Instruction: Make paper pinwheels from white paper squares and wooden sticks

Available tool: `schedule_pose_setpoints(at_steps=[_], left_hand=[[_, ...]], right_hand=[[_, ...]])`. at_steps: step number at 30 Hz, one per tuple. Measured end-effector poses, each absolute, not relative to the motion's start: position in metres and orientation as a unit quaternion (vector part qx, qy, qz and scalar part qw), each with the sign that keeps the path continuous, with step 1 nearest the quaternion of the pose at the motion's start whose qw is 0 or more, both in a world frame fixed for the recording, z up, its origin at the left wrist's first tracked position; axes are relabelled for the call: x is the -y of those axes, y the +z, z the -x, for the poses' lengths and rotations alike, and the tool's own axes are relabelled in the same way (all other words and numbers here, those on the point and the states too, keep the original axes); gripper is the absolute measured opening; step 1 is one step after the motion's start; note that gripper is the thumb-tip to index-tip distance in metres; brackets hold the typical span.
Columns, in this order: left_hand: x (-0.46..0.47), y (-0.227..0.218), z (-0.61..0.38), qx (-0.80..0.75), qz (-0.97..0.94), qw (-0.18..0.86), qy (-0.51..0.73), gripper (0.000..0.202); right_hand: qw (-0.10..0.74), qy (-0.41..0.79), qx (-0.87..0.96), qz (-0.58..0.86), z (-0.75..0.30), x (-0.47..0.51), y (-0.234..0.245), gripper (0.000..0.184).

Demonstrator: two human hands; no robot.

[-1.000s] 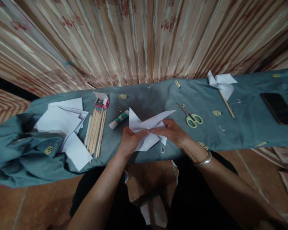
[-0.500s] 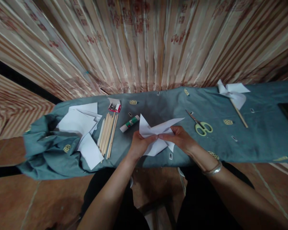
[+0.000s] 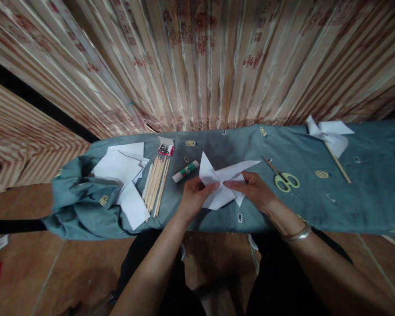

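Note:
A white paper pinwheel shape lies partly raised over the blue-grey cloth on a narrow table. My left hand pinches its centre from the left, fingers closed on the paper. From the right, my right hand grips the same centre; a silver bangle sits on that wrist. The fingertips of both hands almost meet at the middle of the paper.
Left of my hands lie a glue stick, a bundle of wooden sticks, a small box of pins and a pile of white paper. Green-handled scissors and a finished pinwheel on a stick lie to the right. A striped curtain hangs behind.
The view has shifted, so everything sits further right and lower in the picture. My hands keep the same pinch on the paper's centre.

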State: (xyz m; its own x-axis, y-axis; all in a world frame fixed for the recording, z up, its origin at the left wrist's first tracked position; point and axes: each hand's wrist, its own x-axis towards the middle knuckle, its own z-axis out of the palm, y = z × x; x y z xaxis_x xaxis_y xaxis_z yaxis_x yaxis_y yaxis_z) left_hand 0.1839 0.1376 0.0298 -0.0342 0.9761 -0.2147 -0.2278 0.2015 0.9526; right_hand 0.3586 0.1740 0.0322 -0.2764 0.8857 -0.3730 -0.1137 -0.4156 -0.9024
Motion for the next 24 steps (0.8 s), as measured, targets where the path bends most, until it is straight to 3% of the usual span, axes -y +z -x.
schedule_pose_setpoints(at_steps=[3, 6, 8, 11, 15, 24], left_hand=[[-0.144, 0.030, -0.157, -0.529, -0.398, 0.503, 0.556, 0.043], [-0.153, 0.025, -0.116, -0.627, -0.453, 0.334, 0.539, 0.046], [-0.157, 0.021, -0.091, -0.695, -0.525, 0.190, 0.452, 0.032], [-0.157, 0.018, -0.070, -0.763, -0.578, 0.084, 0.275, 0.023], [-0.154, 0.019, -0.068, -0.791, -0.590, 0.042, 0.160, 0.022], [-0.155, 0.021, -0.071, -0.807, -0.580, 0.050, 0.101, 0.021]], right_hand=[[0.375, 0.683, 0.395, 0.486, -0.363, -0.176, 0.034, 0.034], [0.382, 0.683, 0.385, 0.489, -0.366, -0.177, 0.034, 0.035], [0.385, 0.685, 0.380, 0.488, -0.368, -0.176, 0.034, 0.036], [0.386, 0.686, 0.381, 0.484, -0.368, -0.176, 0.035, 0.036], [0.386, 0.683, 0.388, 0.483, -0.369, -0.175, 0.037, 0.034], [0.391, 0.684, 0.382, 0.482, -0.368, -0.173, 0.039, 0.034]])
